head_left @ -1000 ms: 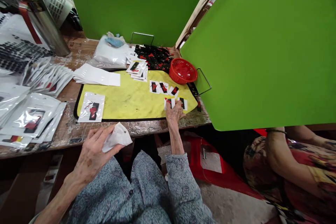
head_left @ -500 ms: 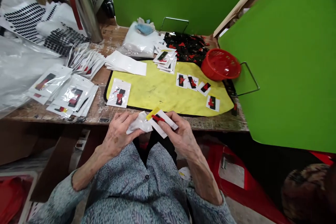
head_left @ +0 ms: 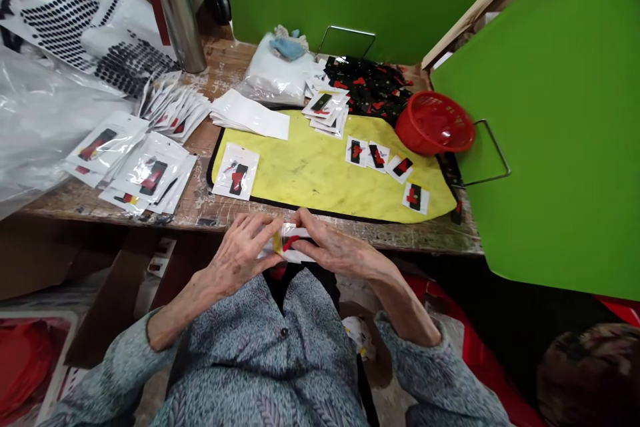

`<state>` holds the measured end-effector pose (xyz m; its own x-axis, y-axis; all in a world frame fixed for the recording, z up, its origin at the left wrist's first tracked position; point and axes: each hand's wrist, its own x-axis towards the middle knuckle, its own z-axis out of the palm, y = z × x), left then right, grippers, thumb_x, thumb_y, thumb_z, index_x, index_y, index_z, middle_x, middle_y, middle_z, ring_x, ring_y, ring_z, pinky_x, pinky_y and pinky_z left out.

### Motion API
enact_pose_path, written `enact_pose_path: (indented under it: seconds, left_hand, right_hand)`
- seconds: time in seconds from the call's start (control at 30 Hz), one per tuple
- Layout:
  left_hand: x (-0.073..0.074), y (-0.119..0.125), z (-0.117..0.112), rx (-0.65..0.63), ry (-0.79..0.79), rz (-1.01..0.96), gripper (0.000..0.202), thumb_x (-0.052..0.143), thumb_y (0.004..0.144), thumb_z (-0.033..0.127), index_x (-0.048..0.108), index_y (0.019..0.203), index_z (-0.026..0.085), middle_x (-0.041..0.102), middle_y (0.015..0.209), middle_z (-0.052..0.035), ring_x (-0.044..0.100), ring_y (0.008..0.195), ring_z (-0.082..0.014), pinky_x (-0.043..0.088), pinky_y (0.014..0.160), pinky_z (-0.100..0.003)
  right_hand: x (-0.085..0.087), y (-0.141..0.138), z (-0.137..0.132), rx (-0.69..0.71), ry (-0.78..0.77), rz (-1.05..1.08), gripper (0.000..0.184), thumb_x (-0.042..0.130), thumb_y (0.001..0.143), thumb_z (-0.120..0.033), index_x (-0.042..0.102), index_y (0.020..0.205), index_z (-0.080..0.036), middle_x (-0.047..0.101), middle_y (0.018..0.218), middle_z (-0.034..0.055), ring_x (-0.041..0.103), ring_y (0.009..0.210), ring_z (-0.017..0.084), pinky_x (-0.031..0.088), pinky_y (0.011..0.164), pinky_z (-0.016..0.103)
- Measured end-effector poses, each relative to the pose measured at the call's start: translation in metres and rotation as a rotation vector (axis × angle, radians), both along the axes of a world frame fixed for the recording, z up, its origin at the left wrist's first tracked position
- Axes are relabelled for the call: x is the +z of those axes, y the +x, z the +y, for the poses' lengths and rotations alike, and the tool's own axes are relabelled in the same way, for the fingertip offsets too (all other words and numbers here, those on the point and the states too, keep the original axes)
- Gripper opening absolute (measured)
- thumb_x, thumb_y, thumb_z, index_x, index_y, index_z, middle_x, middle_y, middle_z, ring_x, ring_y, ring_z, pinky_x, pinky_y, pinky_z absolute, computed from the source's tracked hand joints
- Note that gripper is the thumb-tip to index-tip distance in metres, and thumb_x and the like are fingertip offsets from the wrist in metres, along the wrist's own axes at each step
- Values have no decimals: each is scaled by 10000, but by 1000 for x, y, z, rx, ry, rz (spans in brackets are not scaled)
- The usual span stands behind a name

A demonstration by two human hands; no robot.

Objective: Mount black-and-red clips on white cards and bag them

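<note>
Just beyond my lap, at the table's front edge, my left hand (head_left: 239, 250) is closed on a small white plastic bag (head_left: 267, 249), mostly covered by the fingers. My right hand (head_left: 337, 247) grips a white card (head_left: 291, 230) bearing a black and red piece. The card's yellow-marked end meets the bag's mouth between my fingers; how far in it sits is hard to see. Before my hands lies a yellow mat (head_left: 300, 173). A filled bag (head_left: 235, 172) with a black and red piece rests on its left part, and several similar small cards (head_left: 379, 155) on its right.
Blank white bags (head_left: 250, 113) lie along the mat's back left. Stacks of filled bags (head_left: 150, 167) are at the left. A steel flask (head_left: 183, 20), a heap of black and red pieces (head_left: 370, 83) and a red basket (head_left: 435, 123) stand behind. Green panels (head_left: 560, 133) border the table.
My hands have come together, and the card's yellow end has moved left to the bag's mouth. The whole view has shifted slightly.
</note>
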<state>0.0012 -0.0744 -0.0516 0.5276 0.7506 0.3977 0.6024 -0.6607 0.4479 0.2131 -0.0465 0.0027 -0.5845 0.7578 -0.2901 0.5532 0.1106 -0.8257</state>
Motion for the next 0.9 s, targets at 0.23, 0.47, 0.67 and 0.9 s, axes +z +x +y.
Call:
enact_pose_path:
  seconds: [0.23, 0.47, 0.67, 0.9]
  left_hand:
    - [-2, -3, 1, 88, -95, -37, 562, 699, 826, 330, 451, 1310, 191, 631, 1095, -111, 621, 954, -261, 517, 777, -405]
    - [-1, 1, -1, 90, -143, -100, 560, 695, 821, 328, 462, 1318, 216, 616, 1074, -102, 614, 950, -267, 539, 795, -437]
    - [-3, 0, -1, 99, -214, -207, 571, 724, 796, 342, 481, 1297, 217, 585, 1083, -94, 614, 977, -240, 562, 826, -407]
    - [-4, 4, 0, 142, -239, -274, 580, 726, 784, 345, 488, 1298, 220, 577, 1073, -80, 612, 992, -230, 564, 839, -384]
  right_hand:
    - [4, -4, 6, -105, -131, 134, 231, 530, 860, -265, 393, 1043, -227, 557, 866, -9, 525, 730, 133, 433, 654, 262]
    - [0, -10, -3, -223, -9, 46, 80, 500, 878, -239, 481, 810, -202, 486, 671, -41, 434, 599, 102, 351, 574, 245]
    - [0, -5, -5, -251, -182, 271, 215, 558, 901, -405, 516, 938, -197, 598, 852, 11, 554, 731, 119, 446, 648, 254]
    - [1, -3, -31, -465, -125, 205, 227, 586, 885, -372, 480, 1000, -208, 571, 787, -13, 536, 613, 106, 458, 558, 253]
